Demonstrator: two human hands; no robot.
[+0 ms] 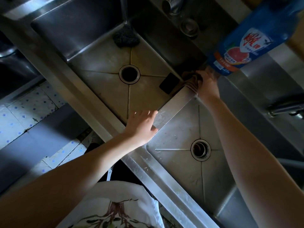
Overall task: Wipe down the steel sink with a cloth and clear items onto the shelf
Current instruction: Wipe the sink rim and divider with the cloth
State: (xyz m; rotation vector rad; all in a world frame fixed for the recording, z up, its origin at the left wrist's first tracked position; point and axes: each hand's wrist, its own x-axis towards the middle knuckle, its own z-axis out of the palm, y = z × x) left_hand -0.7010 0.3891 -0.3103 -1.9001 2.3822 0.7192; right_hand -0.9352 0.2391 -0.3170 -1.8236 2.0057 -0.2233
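A double steel sink fills the view, with a steel divider between its two basins. My right hand grips a dark brown cloth and presses it on the far end of the divider. At the divider's near end my left hand rests flat with its fingers spread. A dark scouring pad lies in the far corner of the left basin. A black rectangular object leans in that basin by the divider.
A blue detergent bottle stands on the ledge behind the sinks, just past my right hand. Faucet fittings rise at the back, and another tap is at the right. Each basin has an open drain. Tiled floor lies left.
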